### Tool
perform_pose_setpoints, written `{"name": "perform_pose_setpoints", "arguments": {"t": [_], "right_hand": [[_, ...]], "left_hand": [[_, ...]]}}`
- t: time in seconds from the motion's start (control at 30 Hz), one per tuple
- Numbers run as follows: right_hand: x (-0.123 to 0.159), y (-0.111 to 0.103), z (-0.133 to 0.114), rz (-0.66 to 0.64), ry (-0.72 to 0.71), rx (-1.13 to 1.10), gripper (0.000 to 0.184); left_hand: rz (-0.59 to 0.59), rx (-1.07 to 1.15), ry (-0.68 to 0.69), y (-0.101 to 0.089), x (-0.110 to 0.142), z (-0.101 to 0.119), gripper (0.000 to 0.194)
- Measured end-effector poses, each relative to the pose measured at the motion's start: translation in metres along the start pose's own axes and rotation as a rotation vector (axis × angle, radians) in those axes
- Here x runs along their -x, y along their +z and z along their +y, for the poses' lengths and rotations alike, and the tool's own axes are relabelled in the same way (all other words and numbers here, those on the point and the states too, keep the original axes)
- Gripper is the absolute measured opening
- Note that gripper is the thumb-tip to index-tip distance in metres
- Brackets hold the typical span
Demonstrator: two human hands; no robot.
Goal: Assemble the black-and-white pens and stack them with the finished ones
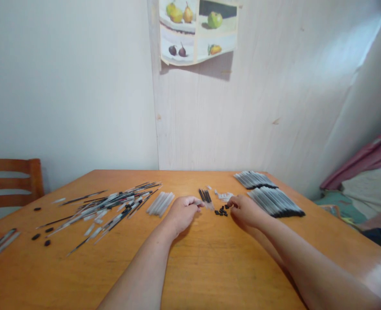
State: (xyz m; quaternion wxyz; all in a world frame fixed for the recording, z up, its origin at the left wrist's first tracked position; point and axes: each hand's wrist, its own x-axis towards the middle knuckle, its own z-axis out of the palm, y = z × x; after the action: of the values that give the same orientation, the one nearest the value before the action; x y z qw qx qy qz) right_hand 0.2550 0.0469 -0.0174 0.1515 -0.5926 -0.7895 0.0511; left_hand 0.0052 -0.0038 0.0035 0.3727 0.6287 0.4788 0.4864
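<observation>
My left hand is closed in a pinch beside a small row of dark-tipped pen refills. Something pale and translucent shows at its fingertips, too blurred to name. My right hand has its fingers pinched on a small black pen plug. Just left of that hand lies a little pile of black plugs. Small whitish clear pieces are scattered behind the pile. A row of clear pen barrels lies left of my left hand.
Two bundles of pens with black ends, a near one and a far one, lie at the right. A loose heap of refills and parts spreads over the left of the wooden table. A chair stands beyond its left edge.
</observation>
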Motion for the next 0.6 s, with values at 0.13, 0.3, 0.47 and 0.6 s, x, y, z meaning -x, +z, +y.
{"name": "perform_pose_setpoints", "arguments": {"t": [0.13,0.3,0.47,0.6], "right_hand": [[0.003,-0.003,-0.002,0.025,0.014,-0.017,0.018],[0.004,0.000,-0.010,0.009,-0.026,-0.080,0.018],[0.001,0.005,-0.011,0.032,-0.088,-0.119,0.024],[-0.001,0.007,-0.004,0.037,-0.103,-0.126,0.026]], "left_hand": [[-0.035,-0.046,-0.023,0.000,0.000,0.000,0.024],[-0.054,-0.072,-0.042,0.000,-0.001,0.000,0.024],[-0.064,-0.100,-0.067,0.000,-0.001,0.001,0.025],[-0.099,-0.154,-0.080,-0.001,-0.001,0.000,0.027]]}}
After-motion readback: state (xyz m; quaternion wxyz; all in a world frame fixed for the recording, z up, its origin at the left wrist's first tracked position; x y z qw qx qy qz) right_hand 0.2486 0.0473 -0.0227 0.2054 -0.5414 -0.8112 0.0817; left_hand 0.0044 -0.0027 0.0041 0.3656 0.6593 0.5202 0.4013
